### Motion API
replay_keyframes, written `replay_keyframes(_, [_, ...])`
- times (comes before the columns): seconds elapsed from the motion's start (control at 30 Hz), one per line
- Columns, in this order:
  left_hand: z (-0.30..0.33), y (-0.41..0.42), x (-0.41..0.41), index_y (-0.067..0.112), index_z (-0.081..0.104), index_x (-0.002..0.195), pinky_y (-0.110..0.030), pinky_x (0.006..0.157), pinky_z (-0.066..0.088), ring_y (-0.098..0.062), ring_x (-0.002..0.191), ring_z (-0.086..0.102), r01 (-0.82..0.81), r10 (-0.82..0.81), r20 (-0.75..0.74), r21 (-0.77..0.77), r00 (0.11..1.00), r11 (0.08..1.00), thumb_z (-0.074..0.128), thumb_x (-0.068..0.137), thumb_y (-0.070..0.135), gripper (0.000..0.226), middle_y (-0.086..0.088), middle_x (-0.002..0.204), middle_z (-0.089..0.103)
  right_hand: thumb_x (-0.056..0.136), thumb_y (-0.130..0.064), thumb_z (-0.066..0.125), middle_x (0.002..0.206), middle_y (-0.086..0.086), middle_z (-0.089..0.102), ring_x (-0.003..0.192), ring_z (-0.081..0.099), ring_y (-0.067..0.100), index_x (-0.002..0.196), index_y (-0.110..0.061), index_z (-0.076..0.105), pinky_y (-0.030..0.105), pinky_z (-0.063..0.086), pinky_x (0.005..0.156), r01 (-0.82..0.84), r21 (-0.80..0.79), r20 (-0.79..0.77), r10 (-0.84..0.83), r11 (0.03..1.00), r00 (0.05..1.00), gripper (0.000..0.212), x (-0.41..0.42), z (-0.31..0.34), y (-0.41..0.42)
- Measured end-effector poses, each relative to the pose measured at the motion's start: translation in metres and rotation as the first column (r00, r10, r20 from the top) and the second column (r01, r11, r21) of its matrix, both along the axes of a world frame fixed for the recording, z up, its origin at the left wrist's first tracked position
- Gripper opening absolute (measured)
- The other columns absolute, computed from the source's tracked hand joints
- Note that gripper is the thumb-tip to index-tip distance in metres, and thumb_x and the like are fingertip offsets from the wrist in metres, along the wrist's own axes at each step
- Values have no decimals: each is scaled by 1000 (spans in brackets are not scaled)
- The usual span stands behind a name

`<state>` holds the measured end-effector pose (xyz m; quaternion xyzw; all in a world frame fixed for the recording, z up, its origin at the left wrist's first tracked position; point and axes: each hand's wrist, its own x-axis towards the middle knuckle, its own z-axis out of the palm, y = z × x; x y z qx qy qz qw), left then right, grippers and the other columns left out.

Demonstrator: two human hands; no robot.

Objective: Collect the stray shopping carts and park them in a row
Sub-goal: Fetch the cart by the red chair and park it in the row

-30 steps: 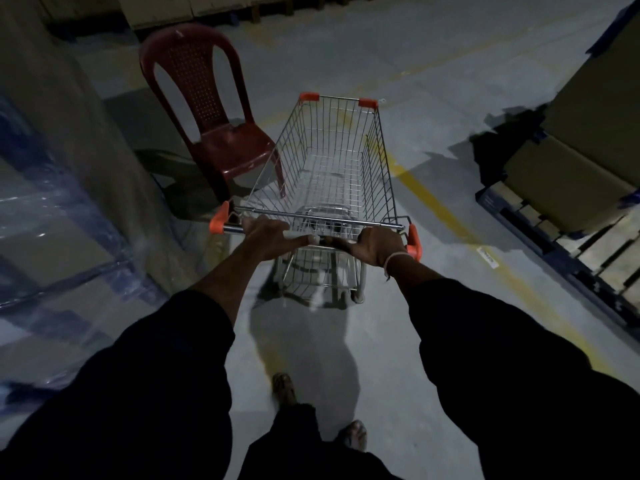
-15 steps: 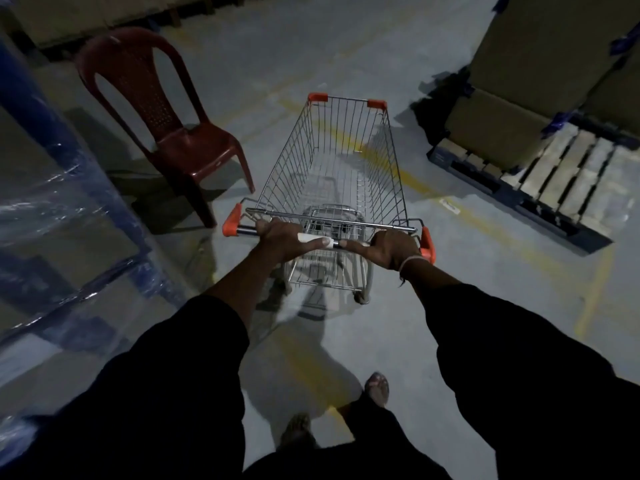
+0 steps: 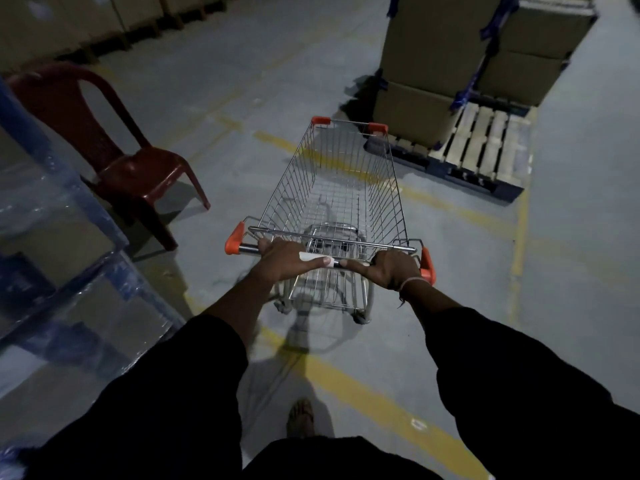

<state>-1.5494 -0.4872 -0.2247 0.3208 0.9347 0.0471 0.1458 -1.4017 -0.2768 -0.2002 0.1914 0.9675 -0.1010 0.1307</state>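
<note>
While both hands, the left hand and right hand, stay clamped on the handle, steer the shopping cart, mid-aisle, between red chair and pallet.

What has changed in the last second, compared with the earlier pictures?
The shopping cart has swung to the right, away from the red chair; its front now points toward the pallet with cardboard boxes. Unchanged: the left hand and the right hand still grip the handle, and the basket is empty.
</note>
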Motion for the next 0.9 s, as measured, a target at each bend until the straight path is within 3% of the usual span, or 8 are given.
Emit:
replay_keyframes(0.23, [19, 10, 106, 27, 57, 66, -46, 95, 33, -26, 92, 57, 141, -141, 12, -27, 990, 990, 29, 73, 101, 79, 3, 83, 65, 77, -101, 27, 61, 7, 61, 64, 60, 25, 58, -13, 58, 36, 45, 68, 82, 67, 2, -82, 994, 997, 95, 119, -3, -7])
replay_keyframes(0.37, [19, 14, 165, 28, 55, 67, -44, 92, 33, -25, 89, 57, 240, -240, 5, -32, 971, 970, 28, 73, 100, 77, 6, 78, 60, 76, -101, 29, 61, 7, 60, 64, 62, 26, 57, -14, 55, 36, 52, 70, 157, 74, -18, -156, 985, 988, 93, 189, -10, -12])
replay_keyframes(0.53, [7, 26, 213, 28, 59, 73, -47, 98, 39, -27, 95, 63, 333, -333, 44, 8, 942, 943, 13, 54, 112, 97, 0, 90, 69, 74, -103, 25, 59, 5, 59, 64, 65, 26, 55, -15, 52, 36, 55, 70, 256, 59, -26, -254, 965, 967, 94, 264, -14, -21])
replay_keyframes(0.7, [3, 45, 239, 24, 63, 70, -44, 88, 39, -25, 87, 60, 454, -454, -7, -6, 891, 891, 12, 57, 111, 101, 3, 77, 67, 68, -105, 20, 56, 4, 57, 59, 62, 25, 53, -16, 53, 33, 49, 63, 382, 60, -46, -380, 922, 924, 96, 314, -12, -30])
replay_keyframes(0.9, [0, 85, 257, 24, 69, 75, -46, 92, 44, -25, 85, 61, 590, -591, 48, 34, 805, 807, 14, 54, 113, 107, 2, 78, 68, 70, -105, 19, 57, 4, 55, 64, 64, 28, 52, -17, 51, 34, 46, 61, 540, 61, -43, -538, 840, 842, 96, 357, -13, -34])
